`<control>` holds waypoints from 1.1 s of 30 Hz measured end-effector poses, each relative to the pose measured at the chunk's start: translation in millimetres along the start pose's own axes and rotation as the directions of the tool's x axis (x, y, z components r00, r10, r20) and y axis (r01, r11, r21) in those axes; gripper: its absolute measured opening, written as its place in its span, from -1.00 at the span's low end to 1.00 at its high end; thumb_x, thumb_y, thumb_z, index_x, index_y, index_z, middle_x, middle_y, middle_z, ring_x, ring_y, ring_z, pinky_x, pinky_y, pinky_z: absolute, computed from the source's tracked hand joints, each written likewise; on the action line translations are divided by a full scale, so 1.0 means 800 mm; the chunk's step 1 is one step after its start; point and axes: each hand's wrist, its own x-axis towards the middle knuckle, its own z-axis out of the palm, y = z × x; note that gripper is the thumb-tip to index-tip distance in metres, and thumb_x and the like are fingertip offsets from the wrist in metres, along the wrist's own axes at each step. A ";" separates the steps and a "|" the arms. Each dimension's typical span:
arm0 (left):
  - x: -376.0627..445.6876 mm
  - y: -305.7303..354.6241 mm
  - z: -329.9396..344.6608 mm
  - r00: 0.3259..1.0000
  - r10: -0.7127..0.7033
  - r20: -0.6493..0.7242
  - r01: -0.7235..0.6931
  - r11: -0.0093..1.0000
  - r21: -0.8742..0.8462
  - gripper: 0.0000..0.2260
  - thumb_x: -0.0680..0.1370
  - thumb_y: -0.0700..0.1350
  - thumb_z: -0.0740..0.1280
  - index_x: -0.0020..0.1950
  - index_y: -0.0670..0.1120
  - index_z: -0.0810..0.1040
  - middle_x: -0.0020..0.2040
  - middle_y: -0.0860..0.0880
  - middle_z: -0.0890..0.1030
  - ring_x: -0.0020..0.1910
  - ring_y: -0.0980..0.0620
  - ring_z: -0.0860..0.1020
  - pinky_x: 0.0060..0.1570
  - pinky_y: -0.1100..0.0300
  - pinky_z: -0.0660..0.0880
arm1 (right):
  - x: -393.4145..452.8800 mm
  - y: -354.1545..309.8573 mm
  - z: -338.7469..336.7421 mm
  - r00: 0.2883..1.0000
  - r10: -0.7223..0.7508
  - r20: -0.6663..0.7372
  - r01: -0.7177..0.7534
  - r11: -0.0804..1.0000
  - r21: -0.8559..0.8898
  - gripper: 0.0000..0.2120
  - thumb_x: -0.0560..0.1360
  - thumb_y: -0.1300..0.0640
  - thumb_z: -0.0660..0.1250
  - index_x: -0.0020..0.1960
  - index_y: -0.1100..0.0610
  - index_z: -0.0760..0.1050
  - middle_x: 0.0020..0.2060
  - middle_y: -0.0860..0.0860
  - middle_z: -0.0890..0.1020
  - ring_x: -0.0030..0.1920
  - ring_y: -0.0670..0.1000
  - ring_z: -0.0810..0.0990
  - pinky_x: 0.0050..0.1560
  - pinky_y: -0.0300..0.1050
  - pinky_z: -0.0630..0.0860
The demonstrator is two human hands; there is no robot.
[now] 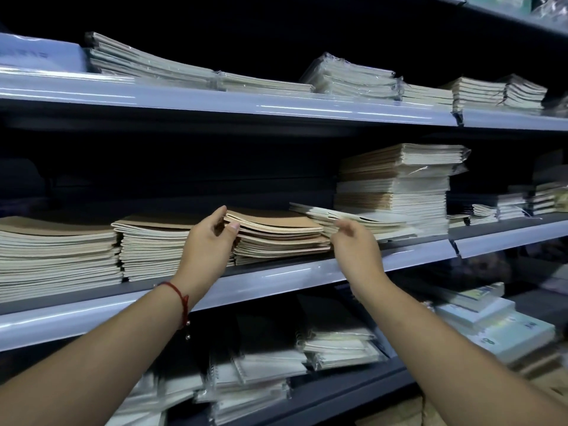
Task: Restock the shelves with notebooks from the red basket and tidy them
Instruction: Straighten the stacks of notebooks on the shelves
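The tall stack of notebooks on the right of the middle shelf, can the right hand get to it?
Probably yes. The right hand is already at the middle shelf, just left of the tall stack, and only a low slanted pile lies between them.

A brown-covered stack of notebooks (276, 238) lies flat on the middle shelf (276, 278), top covers slightly fanned.

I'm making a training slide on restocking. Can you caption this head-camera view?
Left hand grips the corner of a brown-covered notebook stack on the middle shelf while the right hand reaches its other end.
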 end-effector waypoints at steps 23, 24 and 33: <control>-0.007 -0.021 0.039 0.991 0.086 -0.107 -0.078 0.994 0.080 -0.62 0.58 -0.20 0.39 0.19 0.15 0.29 0.00 0.15 0.53 0.01 0.08 0.54 -0.19 0.35 0.43 | 0.008 0.014 0.017 0.987 -0.067 0.145 0.134 0.840 -0.525 -0.72 0.55 -0.02 0.35 0.18 0.06 0.39 0.00 0.05 0.63 0.07 0.16 0.60 0.01 -0.02 0.51; -0.006 -0.021 0.036 0.991 0.096 -0.088 -0.084 0.988 0.127 -0.61 0.57 -0.19 0.40 0.22 0.13 0.30 0.01 0.15 0.53 0.03 0.06 0.55 -0.20 0.35 0.41 | 0.010 0.016 0.017 0.985 -0.077 0.155 0.152 0.812 -0.563 -0.72 0.55 -0.03 0.35 0.16 0.06 0.36 -0.01 0.06 0.62 0.05 0.17 0.60 -0.03 -0.01 0.52; 0.015 -0.017 0.016 0.684 0.667 0.295 -0.578 0.248 0.777 -0.37 0.56 0.26 0.19 0.58 0.06 0.24 0.46 -0.30 0.31 0.40 -0.33 0.33 0.37 -0.27 0.29 | -0.013 0.023 0.016 0.707 -0.652 0.274 0.624 0.391 -0.677 -0.44 0.58 0.03 0.27 0.53 0.14 0.24 0.39 0.13 0.47 0.39 0.16 0.45 0.37 0.08 0.42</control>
